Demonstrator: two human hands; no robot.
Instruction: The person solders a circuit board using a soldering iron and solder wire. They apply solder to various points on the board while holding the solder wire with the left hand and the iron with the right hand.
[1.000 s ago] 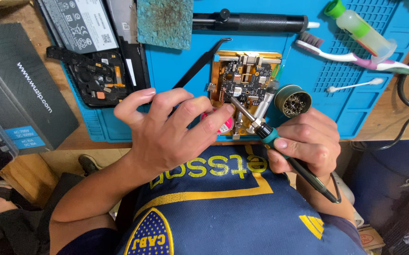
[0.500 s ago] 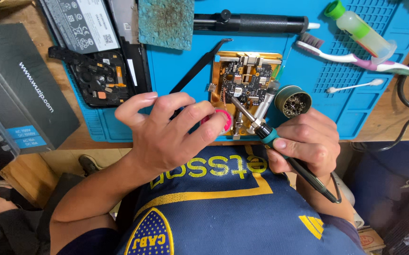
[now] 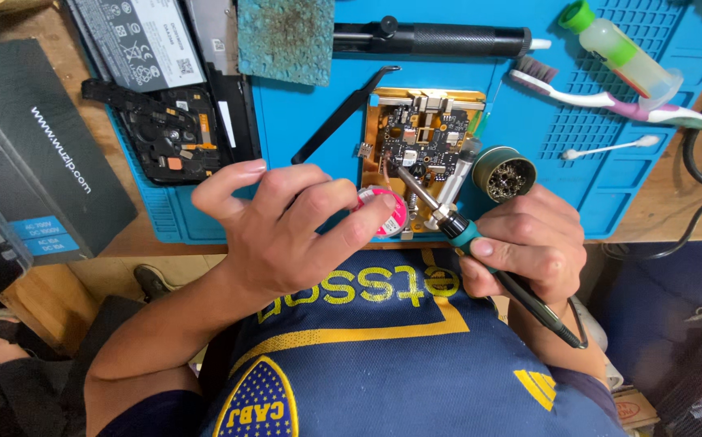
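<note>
My right hand (image 3: 529, 243) grips a soldering iron (image 3: 456, 231) with a teal collar, its tip resting on a small circuit board (image 3: 420, 142) clamped in a gold-coloured holder (image 3: 375, 121) on a blue mat (image 3: 302, 129). My left hand (image 3: 286, 226) holds a small pink round spool (image 3: 385, 212) between thumb and fingers, just left of the iron's tip, with a thin copper strand running up to the board.
A round tin of metal tip-cleaning wool (image 3: 503, 174) sits by my right hand. Black tweezers (image 3: 343, 113), a green sponge (image 3: 285, 36), a black desoldering pump (image 3: 440, 39), a toothbrush (image 3: 602, 97), a cotton swab (image 3: 610, 147), a green-capped bottle (image 3: 618, 48), an opened phone (image 3: 169, 142) and a dark box (image 3: 31, 154) surround the work.
My left hand has shifted slightly, and the pink spool shows more between its fingers. The iron and my right hand have stayed in place.
</note>
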